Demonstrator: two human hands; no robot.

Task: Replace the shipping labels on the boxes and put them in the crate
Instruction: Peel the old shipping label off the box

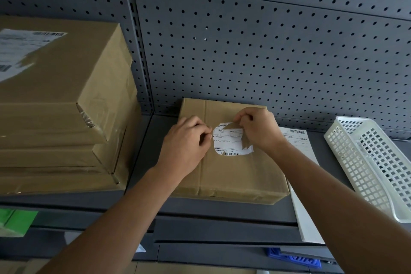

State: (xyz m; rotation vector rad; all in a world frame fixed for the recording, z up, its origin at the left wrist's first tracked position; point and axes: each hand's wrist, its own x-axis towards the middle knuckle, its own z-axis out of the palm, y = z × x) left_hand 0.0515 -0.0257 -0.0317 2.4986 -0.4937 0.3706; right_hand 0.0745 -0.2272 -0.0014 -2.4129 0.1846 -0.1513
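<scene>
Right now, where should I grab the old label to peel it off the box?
Take the label by its lifted flap at the upper right, where the right hand pinches it. Come from the right: that corner is curled off the box, brown underside showing; the rest looks stuck flat.
</scene>
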